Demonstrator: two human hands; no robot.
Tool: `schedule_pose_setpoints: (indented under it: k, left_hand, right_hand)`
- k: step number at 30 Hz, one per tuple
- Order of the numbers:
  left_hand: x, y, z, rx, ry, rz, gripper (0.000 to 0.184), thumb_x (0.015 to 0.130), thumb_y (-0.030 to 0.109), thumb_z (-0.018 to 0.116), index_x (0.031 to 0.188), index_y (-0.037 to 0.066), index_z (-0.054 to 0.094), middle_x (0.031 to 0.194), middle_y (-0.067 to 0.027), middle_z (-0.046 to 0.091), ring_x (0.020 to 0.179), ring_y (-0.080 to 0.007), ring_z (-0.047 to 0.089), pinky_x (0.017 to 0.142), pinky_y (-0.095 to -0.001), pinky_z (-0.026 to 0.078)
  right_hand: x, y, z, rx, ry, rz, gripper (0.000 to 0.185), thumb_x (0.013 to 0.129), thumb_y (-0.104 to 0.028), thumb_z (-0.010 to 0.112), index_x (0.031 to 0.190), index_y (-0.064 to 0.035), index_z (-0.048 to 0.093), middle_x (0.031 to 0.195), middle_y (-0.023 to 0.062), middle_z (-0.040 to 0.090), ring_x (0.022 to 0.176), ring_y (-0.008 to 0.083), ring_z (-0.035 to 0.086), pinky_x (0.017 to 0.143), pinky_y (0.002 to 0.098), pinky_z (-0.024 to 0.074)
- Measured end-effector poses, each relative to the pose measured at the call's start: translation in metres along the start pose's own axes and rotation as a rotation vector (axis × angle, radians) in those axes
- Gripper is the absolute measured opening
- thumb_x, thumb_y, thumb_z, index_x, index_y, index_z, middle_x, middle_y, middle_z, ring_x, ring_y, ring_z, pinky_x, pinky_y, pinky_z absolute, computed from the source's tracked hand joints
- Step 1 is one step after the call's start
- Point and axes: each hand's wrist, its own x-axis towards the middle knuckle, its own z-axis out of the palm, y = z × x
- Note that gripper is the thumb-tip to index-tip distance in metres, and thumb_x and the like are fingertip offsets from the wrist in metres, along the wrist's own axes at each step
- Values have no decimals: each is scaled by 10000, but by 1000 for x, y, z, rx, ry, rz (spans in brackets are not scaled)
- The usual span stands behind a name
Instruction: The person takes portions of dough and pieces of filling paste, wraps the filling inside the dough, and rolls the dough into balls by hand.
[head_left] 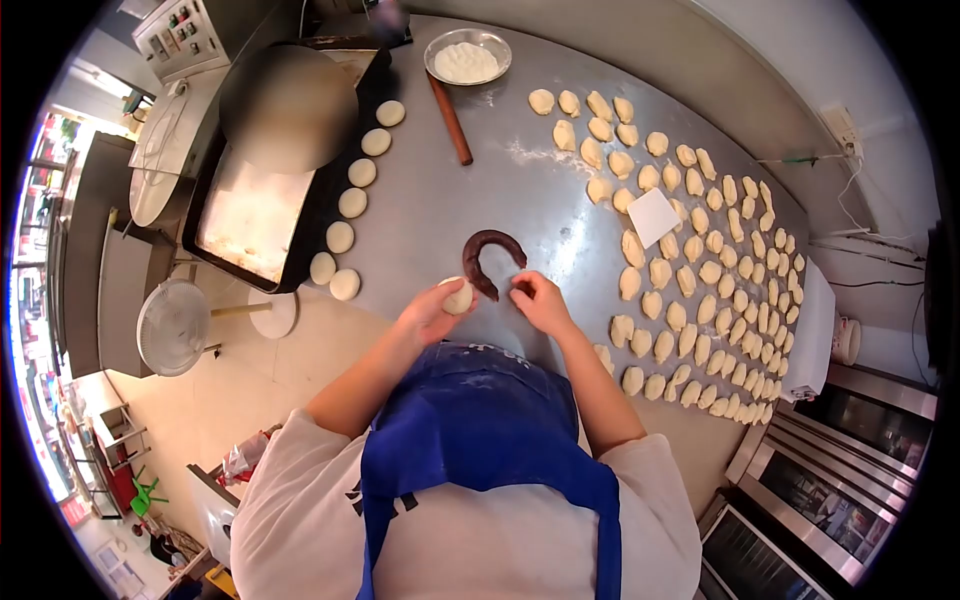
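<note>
Your left fingers (436, 297) grip dough (458, 298); right fingers (530, 284) curl beside the roll (472, 261) (grip unclear). Oversqueezing could dent dough.

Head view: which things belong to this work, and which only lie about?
Likely in the job:
- round dough piece in left hand
- dark curved roll near right hand
- other dough pieces
- rolling pin
- bowl of powder

Probably just around:
- fan
- wall socket

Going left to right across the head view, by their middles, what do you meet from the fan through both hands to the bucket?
White fan → black-rimmed tray → left hand → pale dough round it holds → dark curved roll → right hand → white square → bucket.
</note>
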Motion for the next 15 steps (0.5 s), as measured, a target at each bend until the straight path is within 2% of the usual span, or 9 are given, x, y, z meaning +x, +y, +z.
schedule_pose_setpoints:
  k: [4, 5, 9, 10, 13, 14, 15]
  left_hand:
    - [-4, 1, -11, -7, 69, -3, 248, 987, 140, 568, 1180, -12, 535, 1091, -135, 610, 1017, -273, 624, 923, -401, 533]
    - [-5, 2, -11, -16, 62, 10, 252, 987, 143, 566, 1183, -13, 533, 1100, -138, 605, 1020, -276, 622, 929, -404, 533]
    - [-1, 4, -12, -14, 105, 56, 275, 989, 151, 560, 1201, -20, 521, 1138, -151, 587, 1031, -287, 618, 943, -412, 531]
    - [-1, 5, -11, -32, 96, 55, 280, 989, 150, 560, 1207, -21, 516, 1139, -152, 586, 1032, -288, 618, 942, -412, 532]
    - [-3, 7, -11, -62, 72, 49, 294, 989, 149, 558, 1220, -25, 505, 1145, -156, 582, 1035, -292, 617, 943, -412, 533]
    - [-2, 6, -12, -61, 62, 44, 296, 989, 150, 558, 1221, -26, 502, 1148, -157, 580, 1037, -293, 617, 944, -413, 533]
    - [-2, 4, -13, -61, 52, 37, 299, 990, 151, 558, 1222, -27, 500, 1151, -159, 579, 1039, -293, 617, 945, -413, 533]
  right_hand:
    - [34, -3, -5, -18, 61, -25, 204, 842, -165, 685, 1000, -37, 669, 853, 94, 694, 789, 184, 662, 753, 312, 524]
    - [47, 7, -8, 56, 71, -32, 191, 858, -164, 685, 996, -32, 673, 855, 88, 696, 785, 176, 660, 742, 311, 524]
    - [68, -15, -26, 119, 618, -100, 191, 899, -159, 664, 1030, -20, 653, 883, 83, 699, 790, 182, 657, 737, 309, 518]
    - [64, -26, -31, 188, 650, -118, 191, 893, -143, 658, 1038, -20, 641, 919, 96, 693, 820, 195, 651, 761, 313, 511]
    - [48, -26, -33, -124, 448, -136, 198, 867, -131, 685, 1038, -41, 647, 966, 104, 677, 891, 230, 627, 798, 340, 509]
    - [44, -24, -29, -462, 551, -568, 228, 818, -130, 726, 1034, -77, 674, 984, 102, 649, 950, 270, 594, 818, 367, 507]
    - [33, -25, -20, -389, 470, -490, 240, 787, -137, 750, 1019, -110, 697, 1003, 89, 624, 973, 294, 572, 839, 385, 501]
